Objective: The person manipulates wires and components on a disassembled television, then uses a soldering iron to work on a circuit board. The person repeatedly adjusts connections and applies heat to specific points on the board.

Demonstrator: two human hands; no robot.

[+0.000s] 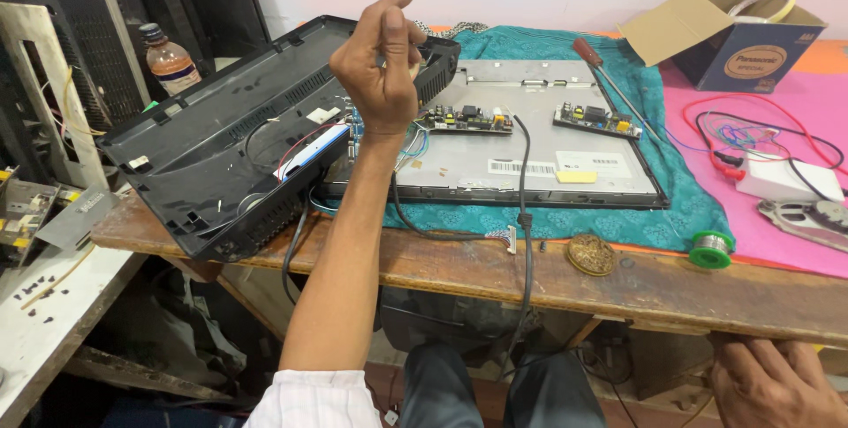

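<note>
Hands apart: left hand (382, 66) raised above the black rear cover (256, 132), fingers curled and pinched, whether anything is held cannot be told. Right hand (773, 384) lies loosely open, empty, under the bench edge (618, 291). Cover overhangs the bench's left corner.

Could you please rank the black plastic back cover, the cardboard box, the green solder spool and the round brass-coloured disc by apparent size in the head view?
1. Black plastic back cover
2. Cardboard box
3. Round brass-coloured disc and green solder spool: they look alike, so no ranking.
</note>
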